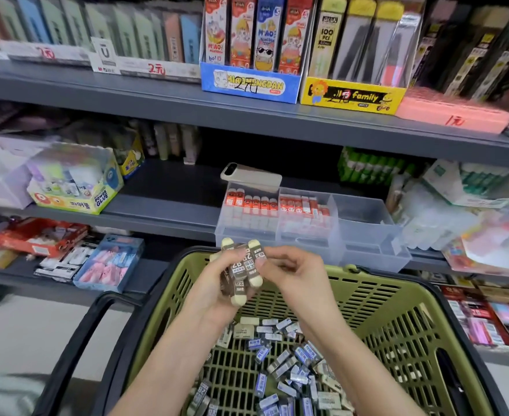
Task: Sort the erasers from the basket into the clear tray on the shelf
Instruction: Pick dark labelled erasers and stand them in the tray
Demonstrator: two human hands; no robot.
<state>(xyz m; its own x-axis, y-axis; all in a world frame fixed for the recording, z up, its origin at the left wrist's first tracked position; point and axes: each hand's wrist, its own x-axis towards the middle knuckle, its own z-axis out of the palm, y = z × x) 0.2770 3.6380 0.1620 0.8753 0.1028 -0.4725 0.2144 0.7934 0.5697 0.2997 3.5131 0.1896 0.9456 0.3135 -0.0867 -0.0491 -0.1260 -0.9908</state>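
Where the left hand (214,286) grips, rounded paper-sleeved erasers (242,270) fan

Basket (397,298): olive green, slotted grid pattern, black handles.
Bunch of erasers (242,270): cream ends, dark brown sleeves, white lettering.
Loose erasers (286,361), basket floor: cream, blue-and-grey sleeves.
Tray (367,235), front edge of shelf (163,217): clear.
Stocked erasers (253,205): red-orange over white.
Shelf: grey.

Clear tray (370,246) on grey shelf (163,219)
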